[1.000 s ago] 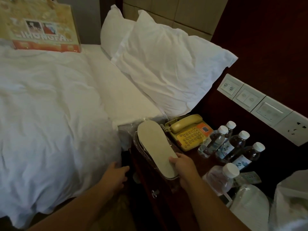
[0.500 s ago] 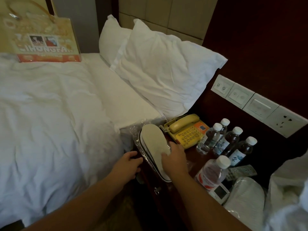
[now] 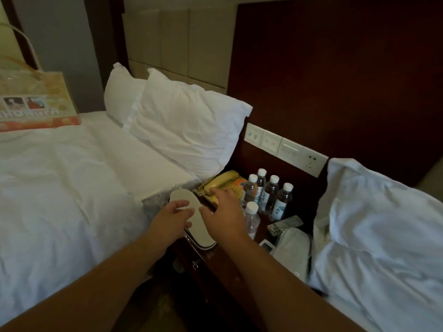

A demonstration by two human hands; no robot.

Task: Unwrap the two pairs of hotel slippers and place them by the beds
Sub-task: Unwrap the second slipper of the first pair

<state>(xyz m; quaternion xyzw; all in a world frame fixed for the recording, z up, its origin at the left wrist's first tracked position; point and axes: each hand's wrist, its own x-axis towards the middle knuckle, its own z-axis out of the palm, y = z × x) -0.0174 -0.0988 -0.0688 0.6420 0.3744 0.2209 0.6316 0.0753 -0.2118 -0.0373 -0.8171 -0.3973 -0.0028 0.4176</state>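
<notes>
The wrapped slippers (image 3: 191,216) lie sole-up on the left edge of the nightstand (image 3: 230,269), just beside the yellow phone (image 3: 220,185). The left hand (image 3: 171,222) rests on the sole with fingers loosely spread, and the right hand (image 3: 224,218) touches the pair's right side with fingers wide; neither clearly grips it. A second wrapped pair (image 3: 293,250) lies on the nightstand's right side, near the bottles (image 3: 268,192).
</notes>
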